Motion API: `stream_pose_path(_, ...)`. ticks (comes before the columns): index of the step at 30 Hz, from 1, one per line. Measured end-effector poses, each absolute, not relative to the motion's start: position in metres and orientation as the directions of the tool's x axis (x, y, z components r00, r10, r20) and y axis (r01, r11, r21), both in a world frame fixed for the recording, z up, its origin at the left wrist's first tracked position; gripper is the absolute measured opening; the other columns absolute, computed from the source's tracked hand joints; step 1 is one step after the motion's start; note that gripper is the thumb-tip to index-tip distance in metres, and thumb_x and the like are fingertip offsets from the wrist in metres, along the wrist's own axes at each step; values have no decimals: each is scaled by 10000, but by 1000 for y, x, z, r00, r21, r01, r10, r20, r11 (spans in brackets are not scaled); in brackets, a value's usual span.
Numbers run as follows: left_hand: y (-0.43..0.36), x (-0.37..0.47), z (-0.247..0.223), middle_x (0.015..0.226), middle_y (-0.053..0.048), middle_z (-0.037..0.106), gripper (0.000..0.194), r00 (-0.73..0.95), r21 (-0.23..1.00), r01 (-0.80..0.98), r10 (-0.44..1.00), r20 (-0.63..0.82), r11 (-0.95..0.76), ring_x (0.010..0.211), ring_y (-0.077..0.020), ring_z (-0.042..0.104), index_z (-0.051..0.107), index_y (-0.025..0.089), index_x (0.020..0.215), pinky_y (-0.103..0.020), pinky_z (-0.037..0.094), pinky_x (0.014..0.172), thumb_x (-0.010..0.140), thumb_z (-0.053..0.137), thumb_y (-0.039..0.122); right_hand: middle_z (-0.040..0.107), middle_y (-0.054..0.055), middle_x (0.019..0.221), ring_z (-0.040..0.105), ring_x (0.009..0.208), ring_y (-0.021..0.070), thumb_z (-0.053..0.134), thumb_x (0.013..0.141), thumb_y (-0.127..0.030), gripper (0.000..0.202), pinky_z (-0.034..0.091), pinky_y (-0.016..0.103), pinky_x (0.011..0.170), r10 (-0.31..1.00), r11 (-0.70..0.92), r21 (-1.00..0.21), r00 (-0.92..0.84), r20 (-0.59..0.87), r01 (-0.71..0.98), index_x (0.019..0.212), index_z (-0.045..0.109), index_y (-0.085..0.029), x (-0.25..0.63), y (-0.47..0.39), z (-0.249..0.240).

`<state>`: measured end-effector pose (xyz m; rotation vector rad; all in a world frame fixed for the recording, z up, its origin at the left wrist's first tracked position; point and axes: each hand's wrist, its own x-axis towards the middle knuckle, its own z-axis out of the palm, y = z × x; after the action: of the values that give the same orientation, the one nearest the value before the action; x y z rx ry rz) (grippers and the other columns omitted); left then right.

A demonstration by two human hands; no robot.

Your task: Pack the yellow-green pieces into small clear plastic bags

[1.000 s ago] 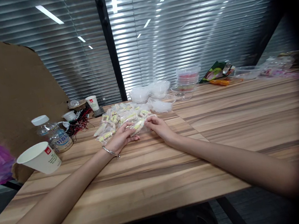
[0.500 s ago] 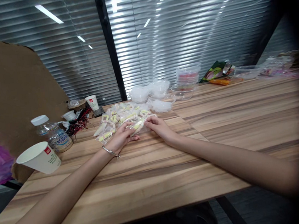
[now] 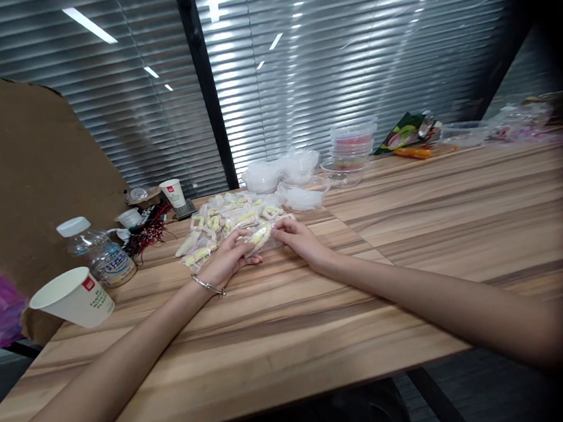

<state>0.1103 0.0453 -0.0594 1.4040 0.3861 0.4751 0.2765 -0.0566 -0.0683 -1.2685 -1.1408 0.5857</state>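
Between my two hands is a small clear plastic packet with a pale yellow and white twisted piece inside. My left hand, with a silver bracelet at its wrist, is closed on the packet's left end. The right end is pinched between the thumb and fingers of my right hand. Just beyond them lies a heap of similar clear packets, spread over the wooden table. What exactly the yellow and white pieces are, I cannot make out.
At left stand a paper cup, a capped plastic bottle and a cardboard sheet. A second paper cup and red wires sit behind. Clear plastic bowls, stacked tubs and an orange-handled tool line the back.
Both hands keep hold of the same packet in nearly the same spot. Only a very slight shift of the whole view shows.
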Motion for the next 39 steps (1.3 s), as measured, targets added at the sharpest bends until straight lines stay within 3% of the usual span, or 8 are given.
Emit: stream_pose_path(39,48,112,-61,843,-19,618,378,855,991,-81,519,16,103,709,-123,653,477,185,1079,-286,526,773,760,671,246,479,-18,660,409,631,129,550,768,-321,144,308,251,579,874,235,-933,361,325,272,732,533,-183,275,-57,-67)
